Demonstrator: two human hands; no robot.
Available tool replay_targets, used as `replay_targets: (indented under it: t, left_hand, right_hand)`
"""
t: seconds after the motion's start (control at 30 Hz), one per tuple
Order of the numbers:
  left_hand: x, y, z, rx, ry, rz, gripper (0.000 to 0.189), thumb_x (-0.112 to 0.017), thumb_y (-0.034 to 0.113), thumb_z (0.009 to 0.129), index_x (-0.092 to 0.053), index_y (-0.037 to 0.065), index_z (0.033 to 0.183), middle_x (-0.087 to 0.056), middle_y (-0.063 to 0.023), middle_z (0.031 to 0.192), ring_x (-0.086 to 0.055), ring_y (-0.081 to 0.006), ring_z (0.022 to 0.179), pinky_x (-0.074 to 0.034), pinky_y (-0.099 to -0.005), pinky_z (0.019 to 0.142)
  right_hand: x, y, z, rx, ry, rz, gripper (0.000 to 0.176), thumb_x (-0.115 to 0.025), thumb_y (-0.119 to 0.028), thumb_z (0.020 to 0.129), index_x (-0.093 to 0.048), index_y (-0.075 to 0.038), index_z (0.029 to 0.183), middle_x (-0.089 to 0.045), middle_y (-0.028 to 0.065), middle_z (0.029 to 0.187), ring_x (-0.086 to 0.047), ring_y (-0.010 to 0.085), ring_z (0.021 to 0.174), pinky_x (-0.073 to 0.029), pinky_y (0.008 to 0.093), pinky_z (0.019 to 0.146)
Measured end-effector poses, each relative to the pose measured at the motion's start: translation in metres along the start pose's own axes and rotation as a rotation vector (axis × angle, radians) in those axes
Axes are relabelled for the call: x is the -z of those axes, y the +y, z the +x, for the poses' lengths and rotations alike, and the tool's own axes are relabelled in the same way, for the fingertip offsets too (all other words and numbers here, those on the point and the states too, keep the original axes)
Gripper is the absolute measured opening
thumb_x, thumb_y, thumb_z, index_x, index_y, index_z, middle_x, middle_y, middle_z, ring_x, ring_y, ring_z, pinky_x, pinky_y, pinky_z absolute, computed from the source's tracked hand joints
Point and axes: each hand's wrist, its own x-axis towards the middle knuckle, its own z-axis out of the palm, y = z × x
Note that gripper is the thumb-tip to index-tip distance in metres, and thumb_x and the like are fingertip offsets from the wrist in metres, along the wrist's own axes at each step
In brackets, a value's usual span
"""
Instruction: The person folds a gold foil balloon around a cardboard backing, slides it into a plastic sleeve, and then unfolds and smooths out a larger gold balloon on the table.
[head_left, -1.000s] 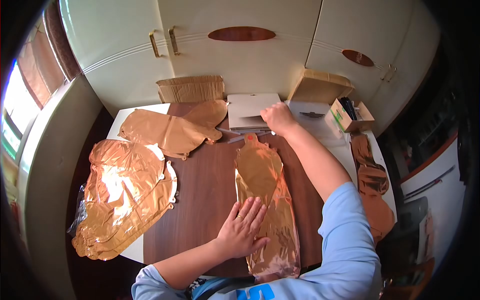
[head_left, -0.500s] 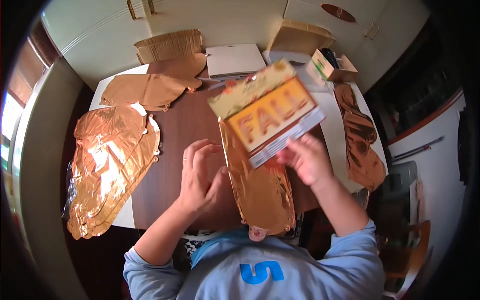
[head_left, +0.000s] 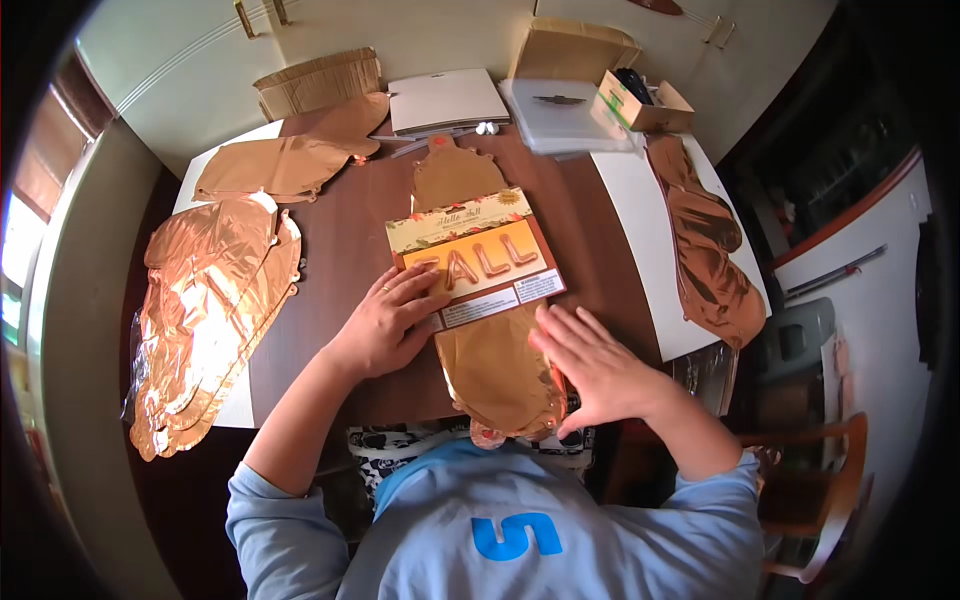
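A printed card labelled FALL point(head_left: 490, 262) lies on top of a flat copper foil balloon point(head_left: 495, 365) in the middle of the table. The balloon shows above and below the card, and its lower end hangs near the table's front edge. With fingers stretched out, my left hand point(head_left: 392, 318) rests on the card's lower left corner. My right hand point(head_left: 598, 368) is open too, its fingers close together and laid at the balloon's right edge, just below the card.
Crumpled foil balloons point(head_left: 215, 310) lie on the left, with a flat one point(head_left: 270, 165) behind. Another foil balloon point(head_left: 700, 245) lies at the right. Along the back stand a white flat box point(head_left: 447, 100), a clear plastic case point(head_left: 560, 115) and a small open carton point(head_left: 650, 105).
The card has come down from my raised right hand onto the balloon. My left hand has moved onto its corner, and my right hand has let go and dropped to the balloon's edge.
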Motion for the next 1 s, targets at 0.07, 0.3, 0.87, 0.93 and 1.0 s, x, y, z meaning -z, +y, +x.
replay_targets:
  t: [0.07,0.3,0.87,0.93,1.0]
  left_hand:
    - [0.002,0.006,0.001,-0.011,-0.027,-0.042,0.042,-0.062,0.004,0.083,-0.065,0.008,0.124,-0.053,-0.0203,0.139,-0.043,-0.0381,0.137,-0.031,-0.0533,0.114]
    - [-0.006,0.046,-0.024,0.006,-0.025,-0.003,0.047,-0.063,0.008,0.081,-0.061,0.009,0.128,-0.051,-0.0173,0.141,-0.044,-0.0376,0.136,-0.032,-0.0552,0.113]
    - [-0.035,0.094,-0.054,0.029,-0.003,0.18,0.068,-0.075,0.018,0.069,-0.056,0.013,0.134,-0.047,-0.0141,0.144,-0.043,-0.0345,0.137,-0.034,-0.0534,0.113]
    - [-0.036,0.093,-0.053,0.018,0.002,0.202,0.062,-0.074,0.017,0.073,-0.058,0.012,0.132,-0.05,-0.0135,0.142,-0.045,-0.0339,0.135,-0.035,-0.0527,0.113]
    - [-0.041,0.091,-0.053,-0.003,0.051,0.181,0.052,-0.073,0.016,0.077,-0.061,0.012,0.128,-0.052,-0.0122,0.14,-0.048,-0.0328,0.133,-0.036,-0.0518,0.112]
  right_hand:
    - [-0.027,0.003,-0.004,0.071,0.083,-0.199,0.085,-0.075,-0.034,0.079,-0.036,-0.001,0.147,-0.032,0.0193,0.156,-0.03,0.0336,0.146,-0.024,0.0514,0.118]
    - [-0.084,0.007,-0.022,0.219,0.592,-0.306,0.032,-0.064,-0.018,0.088,-0.065,-0.007,0.118,-0.063,0.0125,0.129,-0.058,0.0292,0.124,-0.046,0.0452,0.105]
    - [-0.078,0.002,-0.027,0.17,0.65,-0.307,0.024,-0.064,-0.012,0.087,-0.069,-0.005,0.11,-0.066,0.01,0.118,-0.061,0.0267,0.113,-0.05,0.0408,0.093]
    - [-0.08,0.003,-0.026,0.168,0.682,-0.293,0.024,-0.066,-0.011,0.085,-0.07,-0.005,0.108,-0.067,0.0093,0.117,-0.061,0.0257,0.111,-0.05,0.0402,0.091]
    - [-0.076,0.003,-0.026,0.168,0.702,-0.248,0.023,-0.067,-0.01,0.083,-0.07,-0.005,0.106,-0.067,0.008,0.115,-0.062,0.0248,0.108,-0.051,0.0393,0.088]
